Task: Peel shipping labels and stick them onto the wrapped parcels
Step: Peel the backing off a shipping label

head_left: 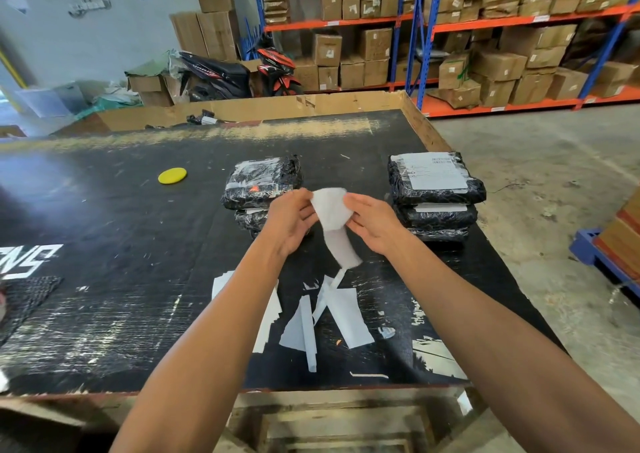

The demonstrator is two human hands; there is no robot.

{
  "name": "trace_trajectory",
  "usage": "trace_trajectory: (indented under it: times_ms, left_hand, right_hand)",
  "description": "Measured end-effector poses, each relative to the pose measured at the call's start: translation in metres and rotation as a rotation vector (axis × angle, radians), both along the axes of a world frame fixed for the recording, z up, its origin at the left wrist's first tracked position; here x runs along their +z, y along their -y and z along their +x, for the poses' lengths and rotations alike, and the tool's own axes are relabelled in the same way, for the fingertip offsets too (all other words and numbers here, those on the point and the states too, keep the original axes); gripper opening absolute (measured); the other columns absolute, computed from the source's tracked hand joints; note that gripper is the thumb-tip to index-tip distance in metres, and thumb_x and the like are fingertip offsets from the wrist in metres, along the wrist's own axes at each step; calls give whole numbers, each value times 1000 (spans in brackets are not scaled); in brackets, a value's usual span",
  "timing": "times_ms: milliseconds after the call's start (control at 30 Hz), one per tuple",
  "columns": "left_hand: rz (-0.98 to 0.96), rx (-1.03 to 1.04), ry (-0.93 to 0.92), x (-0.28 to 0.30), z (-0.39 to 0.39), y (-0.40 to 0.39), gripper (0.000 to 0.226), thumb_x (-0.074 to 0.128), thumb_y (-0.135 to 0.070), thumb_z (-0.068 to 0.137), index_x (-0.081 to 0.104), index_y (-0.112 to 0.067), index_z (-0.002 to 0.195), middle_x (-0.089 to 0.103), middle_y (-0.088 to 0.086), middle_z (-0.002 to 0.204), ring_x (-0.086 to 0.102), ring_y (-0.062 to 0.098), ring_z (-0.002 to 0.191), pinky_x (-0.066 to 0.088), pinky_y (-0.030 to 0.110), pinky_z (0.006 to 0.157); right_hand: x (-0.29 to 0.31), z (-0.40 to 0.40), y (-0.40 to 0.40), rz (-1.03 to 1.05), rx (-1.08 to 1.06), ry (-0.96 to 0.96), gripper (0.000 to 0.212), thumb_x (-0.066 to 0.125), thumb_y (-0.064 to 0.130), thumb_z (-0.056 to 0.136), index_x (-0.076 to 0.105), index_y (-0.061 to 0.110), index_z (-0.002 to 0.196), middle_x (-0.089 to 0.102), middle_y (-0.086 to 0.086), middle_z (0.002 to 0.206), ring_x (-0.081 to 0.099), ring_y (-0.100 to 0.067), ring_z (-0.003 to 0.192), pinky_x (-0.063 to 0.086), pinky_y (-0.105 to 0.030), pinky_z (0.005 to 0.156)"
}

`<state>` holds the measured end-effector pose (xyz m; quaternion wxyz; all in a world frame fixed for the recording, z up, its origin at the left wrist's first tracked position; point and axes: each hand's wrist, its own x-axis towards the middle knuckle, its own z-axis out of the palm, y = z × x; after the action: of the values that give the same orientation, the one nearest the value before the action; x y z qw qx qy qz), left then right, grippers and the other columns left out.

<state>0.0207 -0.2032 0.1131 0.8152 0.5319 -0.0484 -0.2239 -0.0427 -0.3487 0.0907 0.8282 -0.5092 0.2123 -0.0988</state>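
Label [330, 210], flimsy and sticky, is pinched at its top edge by my left hand [289, 218] and right hand [374, 222]; I'd peel from a corner.

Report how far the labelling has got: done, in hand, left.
Done: the right stack of parcels carries a label on top, and peeled backing strips litter the table. In hand: the left hand and right hand pinch a label, peeling it. Left: the left stack shows no shipping label.
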Motion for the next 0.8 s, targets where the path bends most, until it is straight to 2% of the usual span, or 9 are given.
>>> trace_trajectory:
  times_ms: [67, 133, 233, 333, 400, 500, 567, 667, 800]
  left_hand:
    - [-85, 71, -96, 5, 5, -4, 12, 50, 3, 93, 54, -5, 86, 68, 13, 87, 68, 20, 73, 61, 30, 66]
    - [-151, 108, -142, 10, 11, -10, 12, 49, 5, 94, 53, -4, 86, 68, 15, 90, 69, 22, 77, 62, 33, 73]
    - [-224, 174, -184, 19, 20, -18, 16, 49, 7, 95, 52, -3, 83, 67, 20, 95, 69, 27, 84, 58, 42, 86]
    - [-237, 260, -193, 24, 28, -24, 20, 49, 6, 94, 51, -4, 77, 65, 18, 93, 67, 26, 82, 59, 40, 82]
    - [-271, 312, -200, 28, 32, -28, 20, 50, 6, 94, 50, -5, 77, 65, 14, 83, 66, 24, 77, 61, 36, 74]
    - [-352, 411, -184, 35, 37, -36, 16, 51, 10, 91, 51, -4, 81, 67, 9, 63, 70, 21, 66, 62, 35, 64]
    - [-334, 427, -127, 38, 38, -38, 19, 53, 10, 88, 51, -5, 78, 67, 10, 69, 71, 23, 70, 61, 35, 70]
    - [-244, 381, -22, 38, 32, -31, 23, 53, 7, 89, 49, -9, 74, 62, 8, 73, 67, 23, 75, 59, 31, 65]
    - [-7, 298, 215, 32, 21, -18, 23, 54, 2, 93, 50, -11, 75, 65, 9, 84, 67, 23, 80, 59, 31, 73]
  right_hand:
    - [-6, -4, 5, 52, -18, -18, 32, 61, 6, 98, 59, -1, 129, 67, -10, 112, 64, -20, 102, 55, -26, 79]
    - [-15, -9, 10, 25, -46, -72, 30, 59, 5, 99, 59, -2, 128, 66, -12, 115, 66, -17, 94, 54, -25, 76]
    - [-34, -16, 20, -75, -117, -172, 15, 52, 1, 102, 64, 3, 111, 65, -13, 119, 66, -17, 89, 52, -21, 64]
    - [-54, -22, 31, -109, -235, -315, 30, 45, -5, 101, 64, 8, 121, 65, -13, 128, 64, -21, 94, 54, -23, 51]
    - [-61, -29, 37, 33, -310, -372, 38, 38, -6, 103, 62, 9, 129, 65, -10, 126, 64, -22, 90, 54, -25, 43]
    - [-69, -40, 44, 90, -389, -449, 35, 39, -3, 104, 63, 6, 127, 64, -11, 116, 64, -22, 84, 55, -24, 46]
    - [-70, -44, 40, 82, -326, -446, 33, 39, -3, 104, 64, 4, 124, 66, -12, 116, 64, -20, 80, 55, -20, 49]
    - [-61, -47, 24, -23, -104, -422, 31, 44, -10, 100, 62, 7, 118, 64, -12, 112, 64, -18, 88, 55, -26, 78]
    - [-55, -46, 8, -242, 139, -374, 22, 49, 11, 104, 60, 8, 123, 65, -12, 122, 65, -17, 96, 56, -28, 78]
